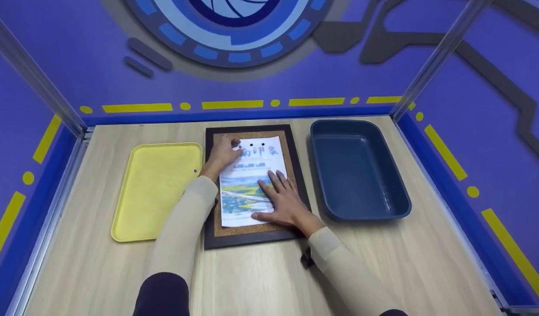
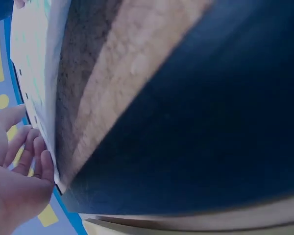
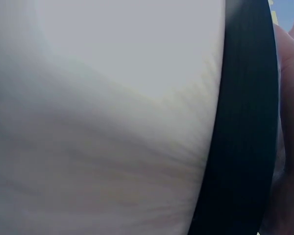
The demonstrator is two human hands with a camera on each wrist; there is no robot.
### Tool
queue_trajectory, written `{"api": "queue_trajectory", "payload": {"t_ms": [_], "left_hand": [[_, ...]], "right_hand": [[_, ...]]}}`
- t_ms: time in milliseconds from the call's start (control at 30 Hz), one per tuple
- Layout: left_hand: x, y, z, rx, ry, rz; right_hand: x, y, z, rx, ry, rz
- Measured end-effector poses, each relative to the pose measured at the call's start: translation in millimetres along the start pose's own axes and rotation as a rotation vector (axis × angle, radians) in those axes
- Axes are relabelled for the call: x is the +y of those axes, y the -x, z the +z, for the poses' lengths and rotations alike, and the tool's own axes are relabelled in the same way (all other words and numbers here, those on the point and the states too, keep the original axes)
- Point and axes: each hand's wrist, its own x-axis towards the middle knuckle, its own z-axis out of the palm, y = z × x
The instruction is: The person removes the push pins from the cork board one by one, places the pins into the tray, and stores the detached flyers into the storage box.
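A printed sheet with large characters and a landscape picture lies on a cork board in a dark frame. Several small black dots show along the sheet's top edge. My left hand is at the sheet's upper left corner, covering part of the heading. In the left wrist view, that hand's loosely bent fingers touch the sheet's edge, with the thumb apart from them. My right hand lies spread over the sheet's lower right, palm down. A sleeve and dark strap fill most of the right wrist view.
To the left of the board is a shallow yellow tray, with a small purple object near its right edge. A deep dark blue bin stands on the right. Blue panels enclose the wooden table at the back and sides.
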Motion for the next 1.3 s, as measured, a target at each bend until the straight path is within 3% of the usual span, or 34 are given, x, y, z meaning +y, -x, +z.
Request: {"api": "queue_trajectory", "payload": {"t_ms": [200, 500, 767, 1100, 1300], "left_hand": [[-3.9, -2.3, 9.2, 0.028, -0.047, -0.021], [-2.6, -8.1, 10.1, 0.077, -0.060, -0.041], [-3.2, -13.9, 12.5, 0.101, -0.081, -0.108], [-2.3, -14.0, 13.5, 0.167, -0.095, -0.112], [-0.7, -13.2, 14.5, 0.167, -0.133, -0.110]], "right_hand": [[0, 1.4, 1, -0.010, -0.001, 0.000], [1, 0.5, 2, 0.013, 0.001, -0.013], [0, 0.0, 0, 0.007, 0.012, -0.014], [-1, -1.0, 0, 0.010, 0.007, -0.015], [0, -0.7, 0, 0.004, 0.012, -0.011]]}}
